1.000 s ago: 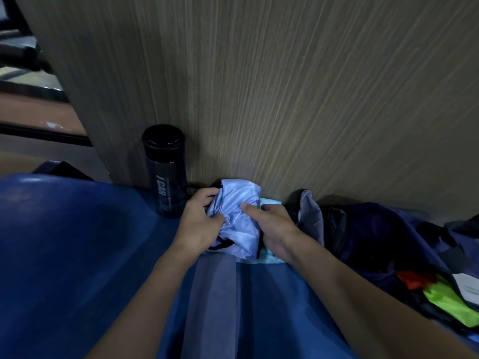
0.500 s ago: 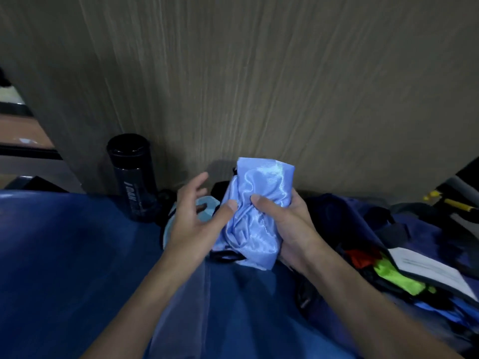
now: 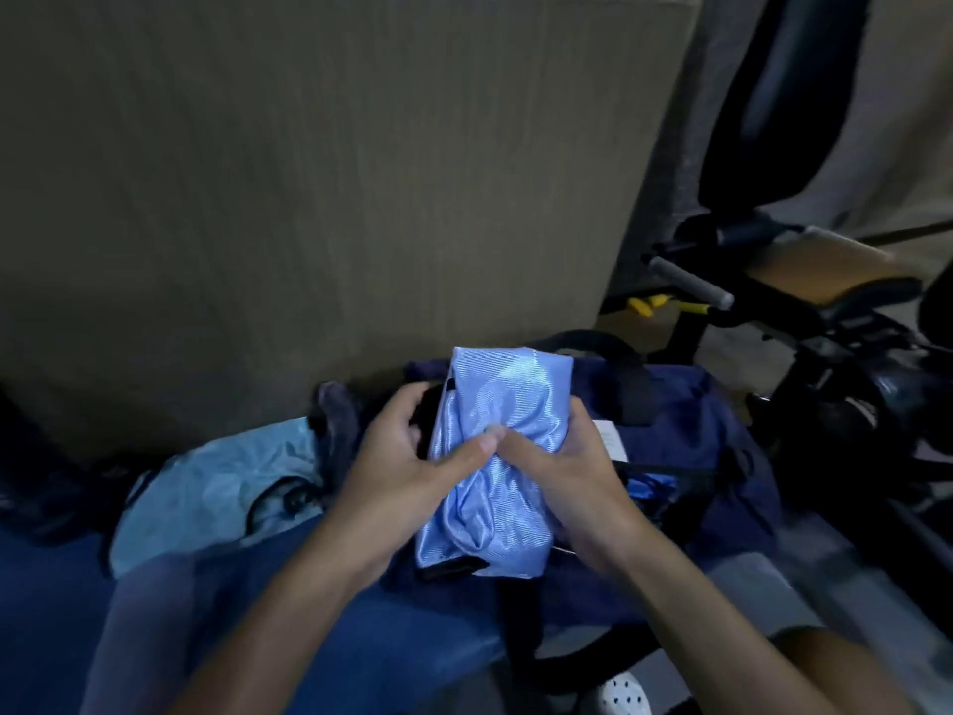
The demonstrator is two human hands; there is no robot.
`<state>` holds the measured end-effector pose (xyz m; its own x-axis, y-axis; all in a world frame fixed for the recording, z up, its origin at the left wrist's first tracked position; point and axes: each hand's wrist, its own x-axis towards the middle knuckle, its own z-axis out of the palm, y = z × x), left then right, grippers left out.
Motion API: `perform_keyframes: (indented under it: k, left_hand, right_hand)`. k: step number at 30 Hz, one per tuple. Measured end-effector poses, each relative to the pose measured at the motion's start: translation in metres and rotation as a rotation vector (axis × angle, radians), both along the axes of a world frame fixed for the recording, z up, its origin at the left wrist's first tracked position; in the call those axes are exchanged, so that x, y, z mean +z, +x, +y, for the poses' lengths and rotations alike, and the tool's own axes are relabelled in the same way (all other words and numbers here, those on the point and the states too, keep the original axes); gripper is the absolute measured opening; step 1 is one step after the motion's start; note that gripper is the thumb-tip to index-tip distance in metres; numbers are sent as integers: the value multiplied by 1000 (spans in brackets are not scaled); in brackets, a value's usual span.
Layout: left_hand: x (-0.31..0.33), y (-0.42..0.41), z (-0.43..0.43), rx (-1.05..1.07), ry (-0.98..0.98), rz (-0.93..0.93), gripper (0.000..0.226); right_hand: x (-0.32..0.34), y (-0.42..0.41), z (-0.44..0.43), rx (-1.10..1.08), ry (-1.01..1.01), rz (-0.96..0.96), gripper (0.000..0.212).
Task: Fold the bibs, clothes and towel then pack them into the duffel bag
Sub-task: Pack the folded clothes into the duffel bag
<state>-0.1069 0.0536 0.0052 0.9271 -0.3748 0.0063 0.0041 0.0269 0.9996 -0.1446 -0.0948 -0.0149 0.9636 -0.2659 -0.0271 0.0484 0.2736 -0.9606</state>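
Note:
A folded shiny light-blue bib with black trim is held upright between both hands. My left hand grips its left side, thumb pressed across the front. My right hand grips the right side, its thumb meeting the left one. Behind and below the bundle lies the navy duffel bag with a black handle. A pale blue bib with a black edge lies flat on the blue surface to the left. A grey cloth pokes up between them.
A tall wood-grain panel stands right behind the things. Exercise equipment with a black frame and tan pad fills the right side. A blue padded surface spreads at the lower left. A white tag shows on the bag.
Both hands lifted the folded light-blue bib off the surface and carried it right, over the duffel bag. The view swung right, so the black bottle left the frame.

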Motion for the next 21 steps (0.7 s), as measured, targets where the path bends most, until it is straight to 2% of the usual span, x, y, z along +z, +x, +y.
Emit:
perform_keyframes:
  k: [3, 5, 8, 11, 13, 21]
  left_hand:
    - [-6, -11, -34, 1, 39, -18, 41]
    - [-10, -18, -49, 16, 63, -8, 35]
    - [-12, -28, -62, 29, 118, 13, 31]
    - [-14, -33, -67, 33, 153, 33, 26]
    - [-15, -36, -71, 42, 163, 48, 23]
    - [-14, -44, -77, 32, 180, 85, 25]
  right_hand:
    - [-6, -23, -36, -63, -56, -22, 52]
    - [-16, -38, -63, -154, -214, -121, 41]
    - [-48, -59, -110, -336, -641, -194, 24]
    - [-78, -69, -144, -313, -1111, -74, 33]
    - [-87, -71, -153, -229, -1284, 2, 42]
    - [-84, -67, -160, -165, -1368, 80, 59]
